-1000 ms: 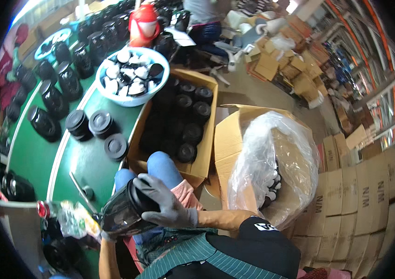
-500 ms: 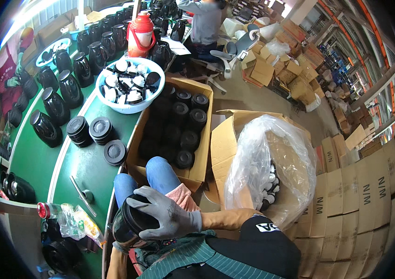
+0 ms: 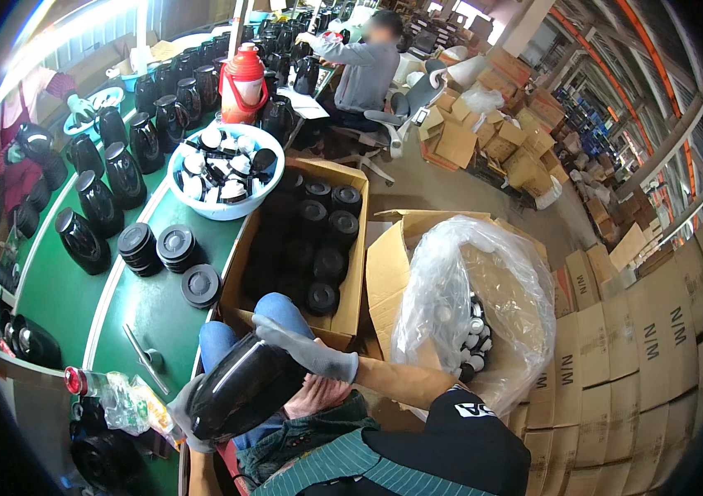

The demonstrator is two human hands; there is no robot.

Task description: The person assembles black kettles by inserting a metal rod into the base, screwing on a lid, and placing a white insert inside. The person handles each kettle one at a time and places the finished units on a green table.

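A glossy black thermos jug (image 3: 246,387) lies tilted across my lap, its upper end pointing to the right. My left hand (image 3: 189,416), in a grey glove, grips the lower left end. At the other end my gloved right hand (image 3: 312,350) is wrapped over the jug, with some fingers hidden behind it. Short stacks of round black lids (image 3: 176,248) stand on the green bench (image 3: 132,310) ahead of my left knee. Beside them lies a single black lid (image 3: 201,286). A metal T-shaped piece (image 3: 150,359) sits nearer to me.
Straight ahead is a carton (image 3: 358,277) of black round parts. A blue basin (image 3: 223,212) of black-and-white caps rests on the bench among black jugs (image 3: 124,175) and a red flask (image 3: 243,87). To the right stands a plastic-lined carton (image 3: 389,269). Co-workers sit beyond the bench.
The jug has swung from upright to a tilted, sideways position. My right hand has gone from the lid area to its right end, and my left hand now shows at the lower end.
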